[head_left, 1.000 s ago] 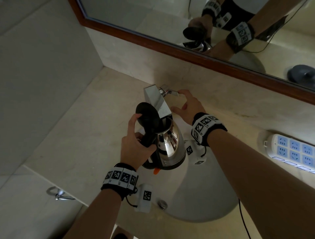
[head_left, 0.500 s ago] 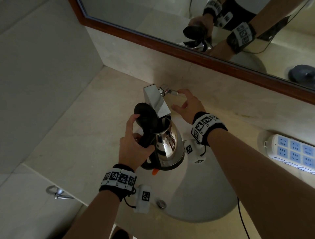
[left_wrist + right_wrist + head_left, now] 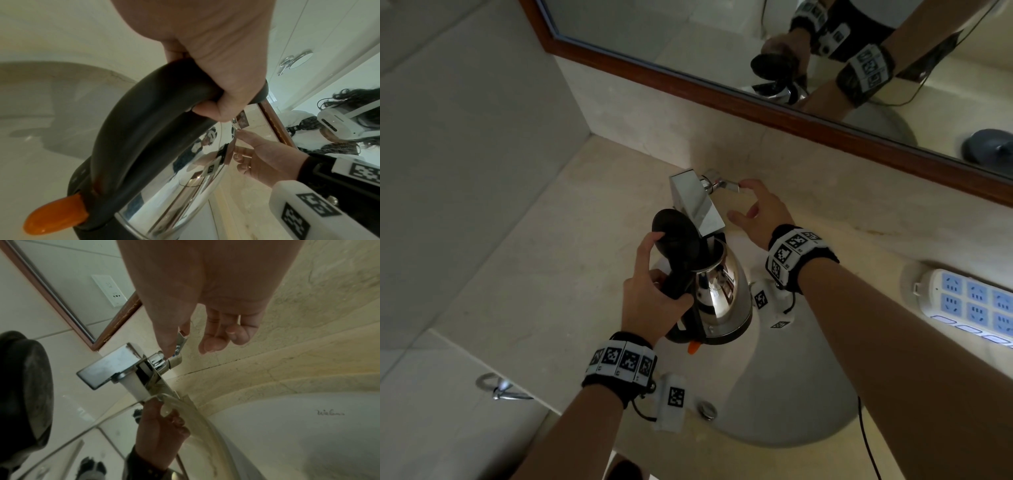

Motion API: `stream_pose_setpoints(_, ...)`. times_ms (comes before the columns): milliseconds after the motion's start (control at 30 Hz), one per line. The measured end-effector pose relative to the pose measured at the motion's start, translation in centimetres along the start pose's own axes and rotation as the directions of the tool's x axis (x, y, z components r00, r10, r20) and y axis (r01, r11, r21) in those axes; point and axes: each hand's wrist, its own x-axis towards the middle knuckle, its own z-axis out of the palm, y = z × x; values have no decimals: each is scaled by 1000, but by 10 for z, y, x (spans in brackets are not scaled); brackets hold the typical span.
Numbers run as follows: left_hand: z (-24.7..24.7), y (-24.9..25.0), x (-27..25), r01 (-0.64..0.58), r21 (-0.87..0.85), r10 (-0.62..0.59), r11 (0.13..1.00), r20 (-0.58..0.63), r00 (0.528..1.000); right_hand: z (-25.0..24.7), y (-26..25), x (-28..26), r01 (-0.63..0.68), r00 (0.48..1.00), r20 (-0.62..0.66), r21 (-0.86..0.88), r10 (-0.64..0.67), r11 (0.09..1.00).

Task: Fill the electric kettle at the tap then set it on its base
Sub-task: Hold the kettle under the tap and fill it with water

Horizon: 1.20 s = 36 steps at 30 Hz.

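A shiny steel kettle (image 3: 722,301) with a black handle (image 3: 148,129) hangs over the sink, its black lid (image 3: 676,233) flipped open. My left hand (image 3: 650,301) grips the handle. The kettle's mouth sits right under the square chrome tap (image 3: 695,202), and a pale stream drops from the spout (image 3: 115,363) into it. My right hand (image 3: 753,212) is at the tap's side lever (image 3: 727,185) with loosely bent fingers. The index fingertip touches the lever's end and the thumb stays apart. A dark round base (image 3: 986,147) shows only as a reflection in the mirror.
The white basin (image 3: 791,394) lies below the kettle, with a drain knob (image 3: 707,409) at its near rim. A white and blue power strip (image 3: 969,305) lies on the counter to the right. A wood-framed mirror (image 3: 756,106) runs behind the tap, and a tiled wall closes the left side.
The kettle stays under the spout and my right hand stays at the lever. Only very small shifts show.
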Motion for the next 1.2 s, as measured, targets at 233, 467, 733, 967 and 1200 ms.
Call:
stream_pose_setpoints(233,0,1,0,20,-10,-21,1000,-13,1000,-1,0,-2,10,1000,10,-8,-10,1000)
stream_pose_setpoints(467,2,2,2,35,-27,-36,999,-16,999,-1,-1,-2,4,1000,11,3,-4,1000)
stream_pose_setpoints(733,3,3,-1,74,-41,-74,996,-3,997,-1,-1,3,-31,999,-18,85,33,996)
stream_pose_setpoints(967,4,1,-2,82,-40,-83,996,-2,997,0,-10,20,-51,988,-141,77,61,996)
stream_pose_setpoints(1200,2,2,1,61,-33,-62,998,-15,998,1,-8,27,-31,983,-177,72,43,997)
